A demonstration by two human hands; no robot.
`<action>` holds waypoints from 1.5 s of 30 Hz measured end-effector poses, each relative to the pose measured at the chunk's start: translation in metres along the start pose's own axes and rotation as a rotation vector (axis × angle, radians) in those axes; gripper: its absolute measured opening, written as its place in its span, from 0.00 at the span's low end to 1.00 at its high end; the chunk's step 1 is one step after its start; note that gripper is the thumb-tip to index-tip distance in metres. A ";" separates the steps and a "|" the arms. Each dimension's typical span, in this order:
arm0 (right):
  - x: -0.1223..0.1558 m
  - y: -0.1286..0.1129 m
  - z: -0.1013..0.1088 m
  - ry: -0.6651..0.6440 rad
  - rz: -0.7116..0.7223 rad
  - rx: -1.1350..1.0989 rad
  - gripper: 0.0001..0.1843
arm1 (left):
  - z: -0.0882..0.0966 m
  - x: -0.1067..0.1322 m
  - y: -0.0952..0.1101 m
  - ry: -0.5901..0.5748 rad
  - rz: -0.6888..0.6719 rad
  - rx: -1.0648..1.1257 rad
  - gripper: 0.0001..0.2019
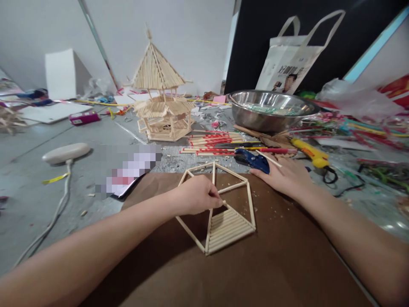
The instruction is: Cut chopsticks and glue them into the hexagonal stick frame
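A six-sided frame of thin wooden sticks (251, 204) lies on a brown sheet (255, 273), with spokes meeting near its middle. One triangular section is partly filled with a row of sticks (228, 230). My left hand (198, 195) reaches over the frame, thumb and fingers pinched near its centre; whatever is in the pinch is too small to make out. Beyond the frame's right side, my right hand (287, 175) is closed around a blue-handled tool (251, 160), its fingers partly hidden. A thin wooden stick (267, 157) juts out from that hand, above the tool.
Red-marked sticks (214, 143) lie behind the frame, near a wooden pagoda model (162, 106). A steel basin (271, 115) stands at back right, a yellow glue gun (309, 152) nearer. On the left are a blurred-out phone-like object (131, 172) and a white corded device (66, 152).
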State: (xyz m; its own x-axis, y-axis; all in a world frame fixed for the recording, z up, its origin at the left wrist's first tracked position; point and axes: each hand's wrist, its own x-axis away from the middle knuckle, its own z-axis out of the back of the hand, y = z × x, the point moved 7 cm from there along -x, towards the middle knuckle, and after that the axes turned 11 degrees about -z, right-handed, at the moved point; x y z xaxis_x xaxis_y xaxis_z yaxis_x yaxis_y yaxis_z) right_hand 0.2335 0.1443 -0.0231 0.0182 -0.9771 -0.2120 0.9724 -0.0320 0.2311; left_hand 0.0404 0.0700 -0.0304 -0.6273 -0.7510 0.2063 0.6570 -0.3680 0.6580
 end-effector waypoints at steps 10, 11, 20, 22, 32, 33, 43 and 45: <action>0.001 -0.001 0.001 0.021 0.012 0.009 0.39 | 0.000 -0.002 0.009 0.045 -0.014 -0.051 0.13; 0.001 -0.001 0.001 0.020 0.010 0.009 0.38 | 0.000 -0.002 0.009 0.049 -0.009 -0.056 0.13; 0.002 0.000 -0.001 0.014 0.001 -0.004 0.39 | -0.004 -0.004 0.011 0.030 -0.021 -0.078 0.12; 0.002 -0.001 0.000 0.020 0.004 0.009 0.39 | -0.003 -0.004 0.012 0.023 -0.029 -0.094 0.12; 0.002 -0.001 -0.002 -0.003 -0.006 -0.019 0.40 | -0.004 -0.006 0.015 -0.046 -0.096 -0.162 0.15; 0.002 -0.001 -0.001 -0.005 -0.007 -0.028 0.40 | -0.004 -0.006 0.015 -0.045 -0.099 -0.162 0.14; 0.002 0.000 -0.001 0.004 -0.014 -0.008 0.40 | -0.006 -0.006 0.012 -0.043 -0.093 -0.140 0.12; 0.002 0.000 -0.001 0.001 -0.013 0.006 0.40 | -0.005 -0.006 0.012 -0.031 -0.093 -0.154 0.12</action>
State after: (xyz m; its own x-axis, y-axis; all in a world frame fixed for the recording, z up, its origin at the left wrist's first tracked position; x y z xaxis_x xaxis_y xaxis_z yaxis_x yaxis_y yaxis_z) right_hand 0.2334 0.1421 -0.0248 0.0059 -0.9765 -0.2155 0.9712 -0.0457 0.2338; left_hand 0.0543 0.0667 -0.0274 -0.6992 -0.6935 0.1735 0.6504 -0.5164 0.5570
